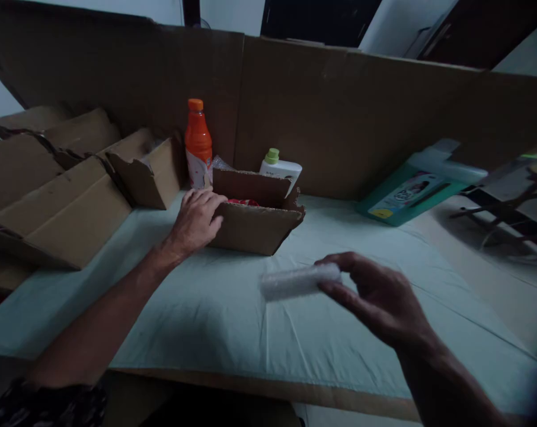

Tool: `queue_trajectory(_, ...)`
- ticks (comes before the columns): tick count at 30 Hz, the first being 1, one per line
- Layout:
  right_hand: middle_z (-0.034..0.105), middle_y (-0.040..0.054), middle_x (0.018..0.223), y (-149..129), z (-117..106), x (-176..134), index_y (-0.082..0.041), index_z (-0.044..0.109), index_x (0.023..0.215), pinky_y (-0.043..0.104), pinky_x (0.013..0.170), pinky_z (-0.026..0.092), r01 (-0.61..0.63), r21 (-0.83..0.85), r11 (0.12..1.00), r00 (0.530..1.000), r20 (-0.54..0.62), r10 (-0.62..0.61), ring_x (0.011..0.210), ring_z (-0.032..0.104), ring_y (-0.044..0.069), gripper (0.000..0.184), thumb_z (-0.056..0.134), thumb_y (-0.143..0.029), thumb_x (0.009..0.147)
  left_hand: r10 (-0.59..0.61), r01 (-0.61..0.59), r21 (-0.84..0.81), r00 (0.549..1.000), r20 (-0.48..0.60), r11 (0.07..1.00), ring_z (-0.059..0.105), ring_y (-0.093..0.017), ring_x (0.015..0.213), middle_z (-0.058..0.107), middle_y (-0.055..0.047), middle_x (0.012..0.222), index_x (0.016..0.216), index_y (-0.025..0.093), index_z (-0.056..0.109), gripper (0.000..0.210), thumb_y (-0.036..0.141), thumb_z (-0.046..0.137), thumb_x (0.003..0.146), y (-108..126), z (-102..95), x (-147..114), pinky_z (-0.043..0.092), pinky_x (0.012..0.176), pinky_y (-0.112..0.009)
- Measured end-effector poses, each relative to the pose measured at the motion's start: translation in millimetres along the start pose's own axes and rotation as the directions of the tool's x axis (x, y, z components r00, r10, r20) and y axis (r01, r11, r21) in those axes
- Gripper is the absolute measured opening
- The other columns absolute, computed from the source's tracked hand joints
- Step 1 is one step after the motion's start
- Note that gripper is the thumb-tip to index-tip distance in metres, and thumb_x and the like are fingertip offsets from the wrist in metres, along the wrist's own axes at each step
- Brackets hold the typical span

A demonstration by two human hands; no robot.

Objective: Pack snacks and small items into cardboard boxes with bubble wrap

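Roll, translucent, pinched at one end by right hand above cloth, near carton; off-centre hold could let it slip. Left hand on carton's left end, grip unclear; push might shift carton.

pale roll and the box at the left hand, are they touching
Apart: the head view shows cloth between the pale roll and the box.
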State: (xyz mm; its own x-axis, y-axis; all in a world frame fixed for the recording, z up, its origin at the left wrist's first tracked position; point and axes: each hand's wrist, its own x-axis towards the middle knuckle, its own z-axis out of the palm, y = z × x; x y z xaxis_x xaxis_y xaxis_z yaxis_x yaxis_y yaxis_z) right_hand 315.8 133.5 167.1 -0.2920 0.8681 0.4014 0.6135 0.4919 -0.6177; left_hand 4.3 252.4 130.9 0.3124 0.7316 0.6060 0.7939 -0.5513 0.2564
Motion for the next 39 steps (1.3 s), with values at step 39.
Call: queue_trajectory(39,0.074,0.0081,0.078,46,54,-4,-0.019,0.065,0.100,0.031,0.048,0.050,-0.243,-0.241,0.940,0.938,0.190,0.291,0.052,0.063,0.020,0.044,0.064,-0.057,0.079,-0.579,0.531,-0.467,0.814,0.049,0.707,0.048,-0.036,0.139,0.051,-0.024,0.146,0.151,0.011,0.034,0.072,0.033,0.062,0.088,58,16.9,-188,0.041,0.115,-0.054)
